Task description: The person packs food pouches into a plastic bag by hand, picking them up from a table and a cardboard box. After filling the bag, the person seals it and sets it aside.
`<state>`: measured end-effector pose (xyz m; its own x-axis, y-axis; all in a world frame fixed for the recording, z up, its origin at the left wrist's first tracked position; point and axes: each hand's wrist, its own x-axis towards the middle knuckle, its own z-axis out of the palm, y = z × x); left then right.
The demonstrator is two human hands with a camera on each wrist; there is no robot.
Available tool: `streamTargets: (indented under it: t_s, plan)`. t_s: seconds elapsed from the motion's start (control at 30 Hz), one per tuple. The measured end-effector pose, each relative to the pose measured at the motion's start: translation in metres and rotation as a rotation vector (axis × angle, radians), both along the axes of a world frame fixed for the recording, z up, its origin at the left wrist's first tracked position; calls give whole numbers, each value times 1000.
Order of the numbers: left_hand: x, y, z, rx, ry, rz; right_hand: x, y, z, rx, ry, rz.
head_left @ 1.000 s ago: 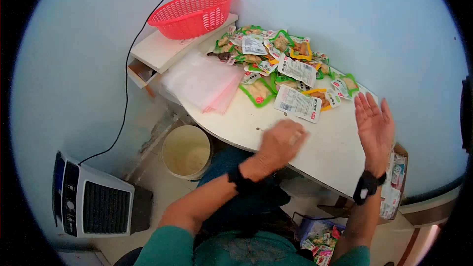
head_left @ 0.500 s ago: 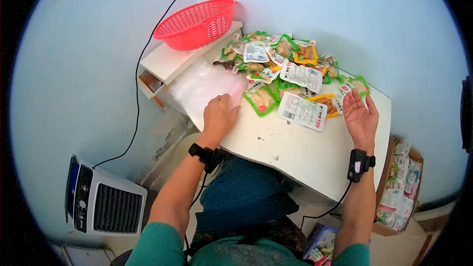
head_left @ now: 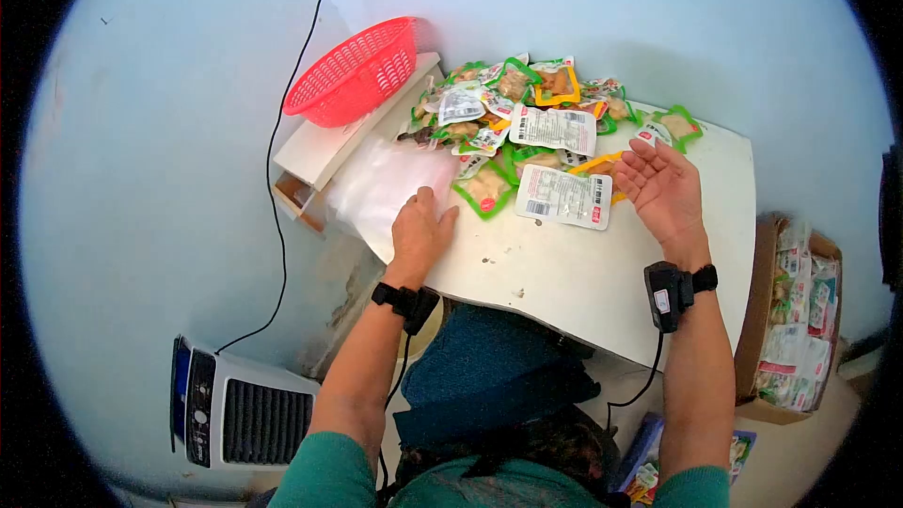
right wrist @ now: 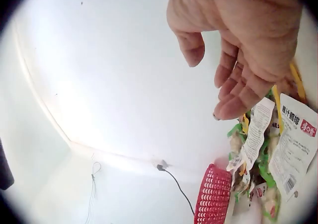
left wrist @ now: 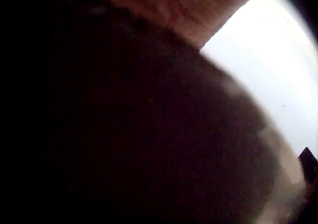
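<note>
On the table's left side lies a stack of thin clear plastic bags (head_left: 384, 179). My left hand (head_left: 420, 235) rests at the near edge of that stack, fingers loosely bent and thumb apart. In the left wrist view a dark blur hides most of that hand. My right hand (head_left: 663, 196) is held palm up beside the food packets, its fingers relaxed and nothing in them. Nearest to it are a white-backed packet (head_left: 562, 198) and a yellow-edged packet (head_left: 593, 166). Behind them spreads a heap of sealed snack packets (head_left: 550, 129), many with green edges.
A red plastic basket (head_left: 353, 75) stands on a white drawer unit (head_left: 315, 152) at the back left. Right of the white table (head_left: 564, 273) is a cardboard box (head_left: 760, 310) of packets. An air cooler (head_left: 254, 409) stands at the lower left, by a hanging black cable (head_left: 282, 235).
My left hand has moved left from the table's front edge to the plastic bags, then stays there. The right hand has shifted left toward the packets, still palm up.
</note>
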<state>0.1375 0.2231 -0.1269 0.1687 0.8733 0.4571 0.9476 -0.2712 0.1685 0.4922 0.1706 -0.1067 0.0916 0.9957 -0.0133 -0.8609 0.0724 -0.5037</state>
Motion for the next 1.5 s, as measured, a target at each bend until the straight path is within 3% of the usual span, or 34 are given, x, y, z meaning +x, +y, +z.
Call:
streamTargets:
  t_s: [0.23, 0.43, 0.67, 0.93, 1.1, 1.27, 1.43, 1.5]
  plan:
    - [0, -4, -13, 36, -85, 57, 2, 2, -1, -33, -9, -17]
    - [-3, -3, -18, 453, 174, 29, -3, 4, -3, -33, -55, 31]
    - [-13, -3, -14, 607, -38, 70, -10, 2, -1, -9, -134, 102]
    - [9, -42, 51, 771, -166, 5, -26, 0, -4, 41, -267, 210]
    - [65, -103, 53, 616, -208, -125, -56, -17, 14, 62, -569, 313]
    - [97, -129, 20, 436, -183, -244, -76, -28, 10, 146, -908, 372]
    - [96, -129, 12, 264, -179, -186, -76, -26, 4, 114, -999, 283]
    - [96, -126, 14, 324, -226, -205, -76, -25, 4, 102, -1038, 313]
